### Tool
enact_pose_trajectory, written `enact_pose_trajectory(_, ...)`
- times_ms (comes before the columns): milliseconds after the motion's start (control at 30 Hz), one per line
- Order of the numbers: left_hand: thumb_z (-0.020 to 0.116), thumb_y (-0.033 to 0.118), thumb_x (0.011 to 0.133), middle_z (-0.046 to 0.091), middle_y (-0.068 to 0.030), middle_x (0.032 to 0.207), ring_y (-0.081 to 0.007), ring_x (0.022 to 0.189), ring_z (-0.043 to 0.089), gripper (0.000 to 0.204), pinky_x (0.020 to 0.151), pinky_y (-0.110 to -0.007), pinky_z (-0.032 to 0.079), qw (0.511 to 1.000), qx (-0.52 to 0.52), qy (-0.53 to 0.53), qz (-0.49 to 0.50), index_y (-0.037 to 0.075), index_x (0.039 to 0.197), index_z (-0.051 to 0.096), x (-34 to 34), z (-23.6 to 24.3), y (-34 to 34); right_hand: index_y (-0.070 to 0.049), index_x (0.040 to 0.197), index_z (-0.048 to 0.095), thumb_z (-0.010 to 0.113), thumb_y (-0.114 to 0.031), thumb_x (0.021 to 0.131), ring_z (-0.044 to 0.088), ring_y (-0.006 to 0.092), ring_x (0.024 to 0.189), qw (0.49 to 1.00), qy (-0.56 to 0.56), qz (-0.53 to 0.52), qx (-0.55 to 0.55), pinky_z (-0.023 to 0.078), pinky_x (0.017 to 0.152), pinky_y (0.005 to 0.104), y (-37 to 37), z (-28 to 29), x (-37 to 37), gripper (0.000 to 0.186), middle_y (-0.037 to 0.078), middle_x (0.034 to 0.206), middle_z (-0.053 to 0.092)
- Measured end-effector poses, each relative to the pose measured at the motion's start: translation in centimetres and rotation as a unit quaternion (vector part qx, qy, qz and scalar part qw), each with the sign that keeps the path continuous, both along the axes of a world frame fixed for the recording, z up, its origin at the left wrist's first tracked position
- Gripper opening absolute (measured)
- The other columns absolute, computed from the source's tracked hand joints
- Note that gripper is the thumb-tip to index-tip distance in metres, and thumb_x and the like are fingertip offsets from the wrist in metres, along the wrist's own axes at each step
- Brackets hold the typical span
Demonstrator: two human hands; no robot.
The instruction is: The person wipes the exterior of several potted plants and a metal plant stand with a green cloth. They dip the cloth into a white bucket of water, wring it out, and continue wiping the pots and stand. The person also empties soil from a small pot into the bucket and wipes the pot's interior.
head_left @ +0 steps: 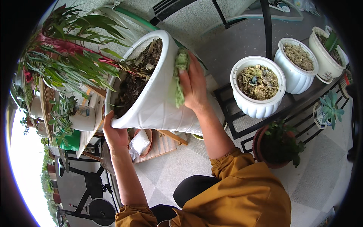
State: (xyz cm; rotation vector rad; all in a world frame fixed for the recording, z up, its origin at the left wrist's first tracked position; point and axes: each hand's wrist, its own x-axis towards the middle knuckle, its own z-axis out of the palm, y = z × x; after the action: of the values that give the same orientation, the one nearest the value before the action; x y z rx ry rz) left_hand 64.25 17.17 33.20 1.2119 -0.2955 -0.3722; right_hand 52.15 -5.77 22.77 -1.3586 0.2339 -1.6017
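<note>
A large white flower pot (159,106) with a ribbed wall appears with its mouth toward the left; I cannot tell how far it is really tilted. Dark soil (145,66) fills it, and a leafy plant (75,41) with a reddish stem grows out to the left. My left hand (116,134) grips the pot's near rim, its fingers partly hidden behind it. Pressed against the outer wall near the far rim is a crumpled green cloth (180,77), held in my right hand (195,87).
On the right, a white fluted pot (242,98) of dry soil stands beside another white pot (291,81) on a dark rack. Below them are a potted bushy plant (280,145) and a succulent (332,106). A wooden shelf (90,138) and an exercise bike (90,189) are at the left.
</note>
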Motion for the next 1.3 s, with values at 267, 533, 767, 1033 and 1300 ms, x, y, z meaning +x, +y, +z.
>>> enact_pose_trajectory(267, 0.054, 0.013, 0.083, 0.063, -0.0123, 0.097, -0.0250, 0.092, 0.061, 0.020, 0.084, -0.035, 0.049, 1.000, -0.027, 0.001, 0.011, 0.000, 0.097, 0.058, -0.1, -0.1, 0.0, -0.002, 0.122, 0.043, 0.030, -0.031, 0.097, 0.050, 0.0280, 0.107, 0.964, 0.104, 0.075, 0.232, 0.039, 0.093, 0.0377, 2.9, -6.1, -1.4, 0.040, 0.018, 0.117, 0.047)
enact_pose_trajectory(533, 0.053, 0.019, 0.083, 0.065, -0.0116, 0.085, -0.0257, 0.084, 0.063, 0.020, 0.077, -0.039, 0.050, 0.999, 0.024, -0.006, 0.027, 0.001, 0.087, 0.059, -0.1, 0.6, 0.3, 0.003, 0.119, 0.048, 0.046, -0.032, 0.091, 0.048, 0.0422, 0.106, 1.000, -0.009, 0.016, 0.012, 0.039, 0.091, 0.0442, -1.0, 1.6, -0.1, 0.045, 0.026, 0.117, 0.048)
enact_pose_trajectory(767, 0.055, 0.013, 0.079, 0.063, -0.0151, 0.091, -0.0269, 0.087, 0.062, 0.019, 0.082, -0.037, 0.050, 1.000, -0.001, -0.011, 0.012, -0.003, 0.090, 0.058, 0.0, 0.5, 0.5, 0.003, 0.121, 0.047, 0.035, -0.030, 0.094, 0.051, 0.0364, 0.108, 0.984, 0.058, 0.030, 0.168, 0.038, 0.092, 0.0397, 3.0, -9.2, -0.8, 0.044, 0.022, 0.121, 0.050)
enact_pose_trajectory(1033, 0.052, 0.019, 0.082, 0.063, -0.0133, 0.095, -0.0286, 0.092, 0.060, 0.025, 0.083, -0.046, 0.048, 1.000, 0.000, -0.011, 0.000, -0.001, 0.096, 0.059, 0.8, 0.2, 0.6, 0.009, 0.126, 0.036, 0.035, -0.034, 0.093, 0.044, 0.0400, 0.114, 0.911, 0.175, -0.056, 0.369, 0.033, 0.098, 0.0420, 8.8, -18.8, -1.5, 0.053, 0.028, 0.123, 0.043)
enact_pose_trajectory(1300, 0.054, 0.020, 0.082, 0.062, -0.0111, 0.085, -0.0260, 0.086, 0.062, 0.019, 0.070, -0.044, 0.050, 0.999, 0.019, -0.022, -0.013, 0.002, 0.087, 0.057, -0.8, 0.6, -0.4, 0.006, 0.128, 0.037, 0.031, -0.040, 0.094, 0.040, 0.0353, 0.120, 0.981, 0.137, -0.123, 0.053, 0.032, 0.101, 0.0412, 6.8, -12.2, -0.1, 0.058, 0.024, 0.130, 0.039)
